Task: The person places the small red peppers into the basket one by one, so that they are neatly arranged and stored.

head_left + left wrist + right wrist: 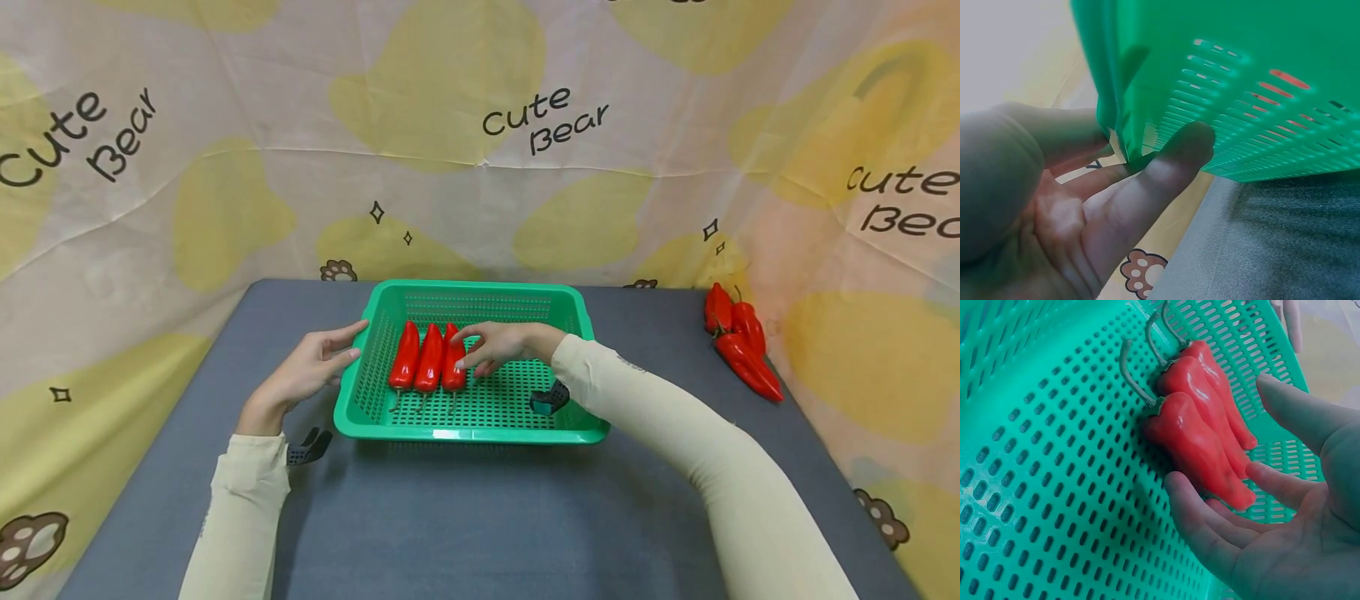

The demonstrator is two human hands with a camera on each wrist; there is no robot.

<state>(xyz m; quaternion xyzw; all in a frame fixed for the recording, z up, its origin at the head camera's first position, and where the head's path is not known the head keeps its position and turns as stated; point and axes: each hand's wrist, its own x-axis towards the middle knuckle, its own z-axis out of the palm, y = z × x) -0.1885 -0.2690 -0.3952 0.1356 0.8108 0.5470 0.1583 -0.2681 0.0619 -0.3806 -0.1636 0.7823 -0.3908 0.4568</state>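
Observation:
A green plastic basket [480,433] rests on the table with three red peppers [429,358] lying side by side in its left half, stems toward the front. My left hand [307,367] holds the basket's left side; the left wrist view shows fingers [1175,153] against the outer wall near the rim. Over the rightmost pepper [1194,453] hovers my right hand [502,343], its fingers spread and loosely bent. In the right wrist view the fingertips [1179,484] lie close beside that pepper; whether they touch it I cannot tell.
Three more red peppers [742,342] lie in a pile at the table's far right edge. The grey table [480,517] is bordered by a patterned cloth [450,192] at the back and sides.

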